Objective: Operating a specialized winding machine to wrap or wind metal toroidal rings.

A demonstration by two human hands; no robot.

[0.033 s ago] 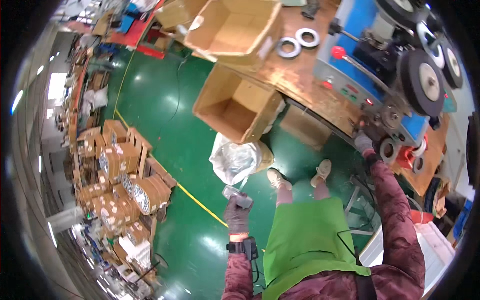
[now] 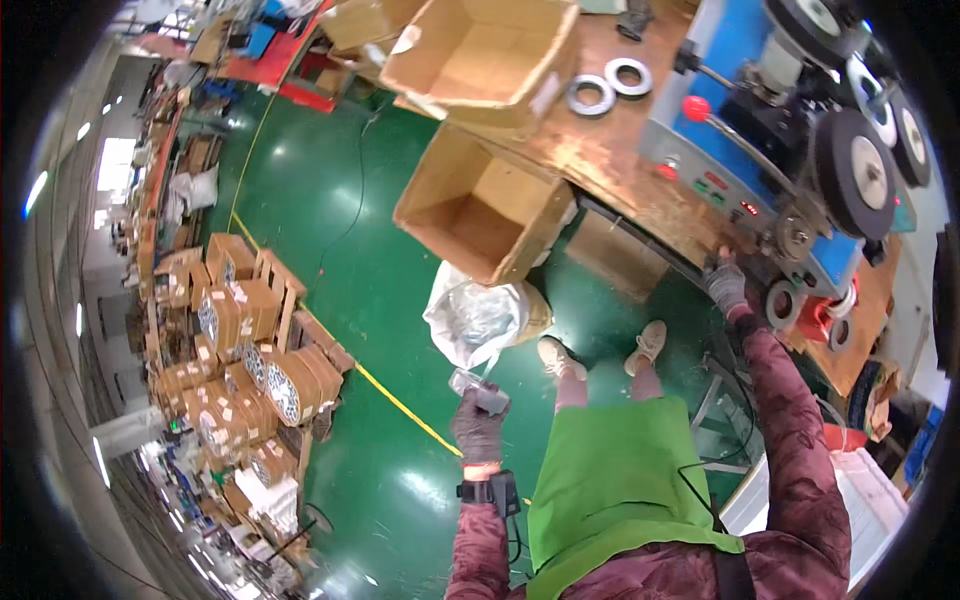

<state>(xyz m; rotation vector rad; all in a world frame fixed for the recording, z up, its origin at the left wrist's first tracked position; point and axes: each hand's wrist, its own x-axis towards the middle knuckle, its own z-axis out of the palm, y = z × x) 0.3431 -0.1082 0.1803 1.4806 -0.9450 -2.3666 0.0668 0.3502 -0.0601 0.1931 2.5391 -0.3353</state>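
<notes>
My left hand (image 2: 478, 432), in a dark glove, is closed around a small grey block-like thing (image 2: 480, 391) above the green floor, just below a white bag (image 2: 470, 318). My right hand (image 2: 726, 284), in a grey glove with bare fingertips, is at the front edge of the wooden workbench (image 2: 672, 217). Its fingers look apart, and I see nothing held in them. Close by stands a blue machine (image 2: 745, 190) with black wheels (image 2: 852, 172) and a red-knobbed lever (image 2: 697, 109). Metal rings (image 2: 783, 303) lie to the right of this hand.
An open cardboard box (image 2: 485, 205) stands against the bench, beside the white bag. Another box (image 2: 485, 55) sits on the bench, left of two loose rings (image 2: 591, 96). Several wrapped cartons (image 2: 300, 385) are stacked on pallets at left, by a yellow floor line (image 2: 405, 408).
The view has shifted slightly, so the bench and machine appear lower and farther right. My right hand has drawn a little away from the machine. My left hand keeps its hold on the grey thing.
</notes>
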